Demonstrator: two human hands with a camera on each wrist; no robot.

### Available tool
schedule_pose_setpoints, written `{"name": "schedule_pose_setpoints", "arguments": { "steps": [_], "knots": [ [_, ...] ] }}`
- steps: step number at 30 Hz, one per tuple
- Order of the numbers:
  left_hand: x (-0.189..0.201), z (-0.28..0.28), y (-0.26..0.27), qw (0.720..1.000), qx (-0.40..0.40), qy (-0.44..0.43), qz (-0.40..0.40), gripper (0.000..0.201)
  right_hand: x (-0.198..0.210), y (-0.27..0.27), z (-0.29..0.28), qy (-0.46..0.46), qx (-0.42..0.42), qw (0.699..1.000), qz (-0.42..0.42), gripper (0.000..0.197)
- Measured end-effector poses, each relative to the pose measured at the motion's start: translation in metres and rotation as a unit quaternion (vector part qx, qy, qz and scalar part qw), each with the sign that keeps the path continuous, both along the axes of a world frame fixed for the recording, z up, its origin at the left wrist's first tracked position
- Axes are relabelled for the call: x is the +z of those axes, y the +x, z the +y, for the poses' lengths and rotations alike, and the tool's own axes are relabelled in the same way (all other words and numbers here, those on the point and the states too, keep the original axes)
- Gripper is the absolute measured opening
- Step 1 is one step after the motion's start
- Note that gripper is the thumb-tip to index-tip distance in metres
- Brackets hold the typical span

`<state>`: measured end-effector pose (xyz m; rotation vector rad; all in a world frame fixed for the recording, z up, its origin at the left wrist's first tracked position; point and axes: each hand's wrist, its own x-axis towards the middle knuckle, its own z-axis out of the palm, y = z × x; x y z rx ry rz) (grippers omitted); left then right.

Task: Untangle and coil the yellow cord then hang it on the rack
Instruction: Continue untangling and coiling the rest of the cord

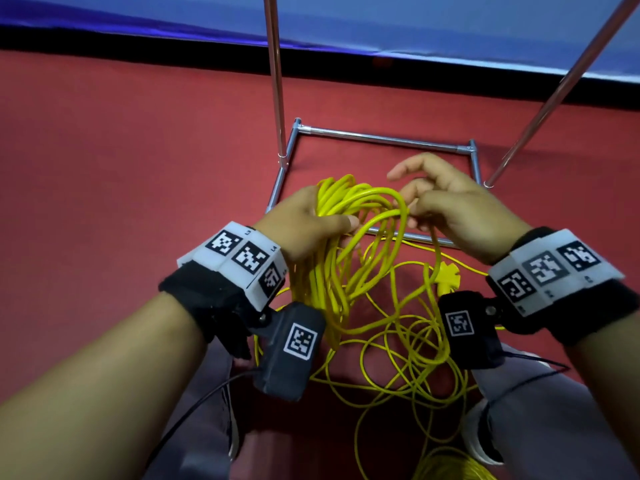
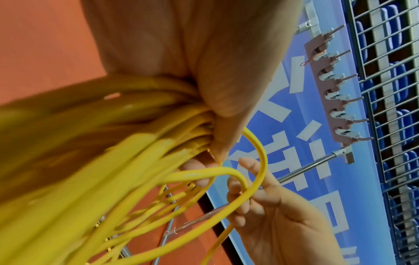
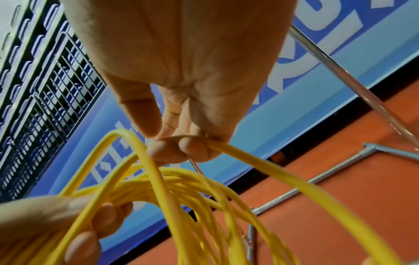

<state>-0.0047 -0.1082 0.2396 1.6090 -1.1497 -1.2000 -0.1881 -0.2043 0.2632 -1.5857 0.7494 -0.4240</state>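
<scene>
**Yellow cord half gathered in my hands**

My left hand [image 1: 304, 220] is wrapped around a thick bundle of loops of the smooth, glossy yellow plastic-sheathed cord [image 1: 332, 244], thumb pressed across the strands and fingers curled beneath them. From that grip the loops hang down in long, narrow ovals. My right hand [image 1: 450, 209] pinches a single strand between thumb and curled fingertips [image 3: 167, 148], bending it into a tight arch just beside the bundle; the index finger points loosely outward.

The rest of the cord lies below my wrists in loose, tangled rings on the flat red matte floor [image 1: 138, 150], and a flat yellow cross-shaped plug piece [image 1: 448, 275] rests among them. Beyond my hands stands the shiny tubular metal rack [image 1: 381, 138], its rectangular base bars on the floor and two slim poles rising out of view. In the left wrist view a brownish strip carrying a row of curved metal hooks [image 2: 335, 100] sits at the top of the poles, against a blue banner with white lettering [image 2: 294, 125].
</scene>
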Motion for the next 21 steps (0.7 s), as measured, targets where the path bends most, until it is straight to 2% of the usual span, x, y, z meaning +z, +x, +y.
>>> {"name": "schedule_pose_setpoints", "arguments": {
  "steps": [2,5,7,8,10,12,13,16,19,20,21],
  "knots": [
    [0.003,0.000,-0.002,1.000,-0.020,0.000,0.015,0.021,-0.001,-0.004,0.000,-0.006,0.015,1.000,-0.009,0.035],
    [0.003,0.000,-0.005,0.998,-0.057,-0.001,0.035,0.036,-0.006,-0.007,0.000,-0.051,0.015,0.999,-0.011,0.039],
    [0.002,-0.001,-0.004,0.999,-0.028,-0.008,0.044,0.045,-0.009,-0.009,-0.001,-0.054,0.010,0.998,-0.007,0.036],
    [0.001,-0.001,-0.002,0.999,-0.003,-0.010,0.045,0.051,-0.011,-0.011,-0.002,-0.050,0.021,0.998,0.010,0.031],
    [0.000,-0.002,0.002,0.999,0.026,-0.013,0.040,0.059,-0.018,-0.017,-0.003,-0.031,0.074,0.992,0.097,0.020],
    [0.001,-0.003,0.006,0.997,0.049,-0.020,0.052,0.052,-0.028,-0.022,-0.003,-0.012,0.130,0.974,0.184,0.016],
    [0.002,-0.004,0.008,0.996,0.059,-0.020,0.060,0.048,-0.033,-0.025,-0.004,-0.016,0.135,0.970,0.201,0.018],
    [0.001,-0.004,0.012,0.997,0.057,-0.025,0.047,0.031,-0.037,-0.032,-0.015,-0.035,0.045,0.988,0.142,0.024],
    [0.000,-0.002,0.011,0.998,0.061,-0.025,0.024,0.052,-0.023,-0.036,-0.025,-0.110,-0.040,0.990,0.084,0.033],
    [-0.001,-0.002,0.011,0.998,0.064,-0.022,0.007,0.052,-0.017,-0.036,-0.025,-0.145,-0.044,0.985,0.084,0.034],
    [-0.002,-0.002,0.011,0.998,0.066,-0.022,-0.004,0.043,-0.011,-0.034,-0.024,-0.177,-0.038,0.979,0.092,0.033]
  ]
}}
